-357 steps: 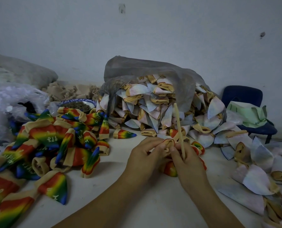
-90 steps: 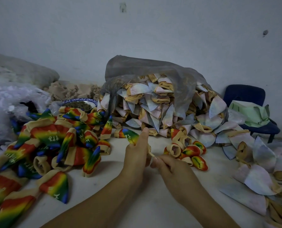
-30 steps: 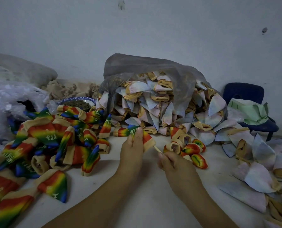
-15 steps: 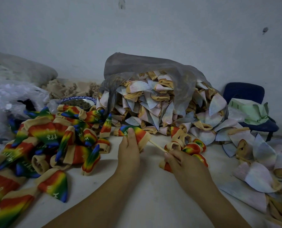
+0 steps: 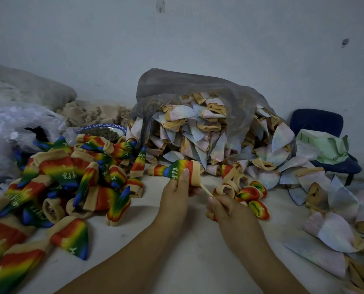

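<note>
Rainbow-dyed cloth, sewn into one cone (image 5: 181,169), is held just above the table (image 5: 187,262) near the middle of the scene. Its long axis runs left to right, slightly tilted: the blue tip points left and the tan open cuff faces right. The left grip (image 5: 177,194) is curled round the cone's lower side, thumb pressed on the front. One thin pale stick (image 5: 204,189) slants from the cuff down and right into the right grip (image 5: 224,207), which pinches its near end between thumb and fingertips.

Just right of the hands lies a small cluster of unturned rainbow pieces (image 5: 249,194), about six, though they overlap. To the left sprawls a heap of finished rainbow cones (image 5: 66,172), too many to count. Farther back, one grey bag (image 5: 198,88) spills pale cones (image 5: 198,132). One blue-rimmed bowl (image 5: 101,131) sits far left of it, and one blue chair (image 5: 316,122) stands far right.
</note>
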Available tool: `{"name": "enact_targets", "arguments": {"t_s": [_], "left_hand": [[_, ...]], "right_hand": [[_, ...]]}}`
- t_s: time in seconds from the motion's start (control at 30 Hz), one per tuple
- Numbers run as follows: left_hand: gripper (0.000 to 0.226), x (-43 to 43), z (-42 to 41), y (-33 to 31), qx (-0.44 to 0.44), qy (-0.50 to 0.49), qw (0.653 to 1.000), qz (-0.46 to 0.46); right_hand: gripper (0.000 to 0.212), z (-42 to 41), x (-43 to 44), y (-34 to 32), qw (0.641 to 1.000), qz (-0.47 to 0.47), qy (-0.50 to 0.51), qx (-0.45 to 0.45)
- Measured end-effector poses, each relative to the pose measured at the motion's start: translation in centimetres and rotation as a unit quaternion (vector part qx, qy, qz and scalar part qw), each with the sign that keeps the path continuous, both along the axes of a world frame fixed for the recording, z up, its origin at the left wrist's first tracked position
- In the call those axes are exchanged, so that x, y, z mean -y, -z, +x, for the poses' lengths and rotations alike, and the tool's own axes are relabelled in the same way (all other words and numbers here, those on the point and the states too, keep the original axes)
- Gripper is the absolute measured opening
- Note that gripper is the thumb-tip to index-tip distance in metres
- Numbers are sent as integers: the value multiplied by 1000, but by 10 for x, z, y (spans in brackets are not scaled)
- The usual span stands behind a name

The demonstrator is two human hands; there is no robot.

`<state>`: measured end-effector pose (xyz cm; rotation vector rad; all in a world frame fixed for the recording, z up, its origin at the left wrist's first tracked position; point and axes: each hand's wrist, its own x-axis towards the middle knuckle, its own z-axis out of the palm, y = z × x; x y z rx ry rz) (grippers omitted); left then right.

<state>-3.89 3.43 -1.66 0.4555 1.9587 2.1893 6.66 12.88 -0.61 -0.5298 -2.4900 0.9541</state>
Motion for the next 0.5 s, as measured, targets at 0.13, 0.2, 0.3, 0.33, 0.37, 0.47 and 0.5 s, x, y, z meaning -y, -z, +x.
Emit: {"name": "enact_targets", "arguments": {"t_s": [0.13, 0.2, 0.3, 0.33, 0.37, 0.47, 0.5], "left_hand": [[23, 4, -6, -1, 73, 2, 996, 59], [24, 6, -7, -3, 136, 38, 984, 112], [32, 7, -5, -8, 208, 73, 961, 169], [36, 7, -5, -8, 214, 77, 957, 181], [38, 6, -4, -8, 211, 80, 956, 189], [34, 6, -4, -7, 186, 79, 961, 188], [33, 6, -3, -7, 182, 75, 963, 185]], "right_hand": [[25, 2, -9, -4, 996, 81, 8, 24], [28, 6, -15, -6, 993, 110, 12, 35], [30, 11, -17, -8, 989, 137, -2, 53], [29, 11, -16, -8, 987, 151, -7, 59], [28, 11, -15, -8, 985, 162, -11, 62], [28, 11, -14, -9, 982, 180, -4, 63], [30, 11, -15, -9, 980, 187, 1, 65]]}}
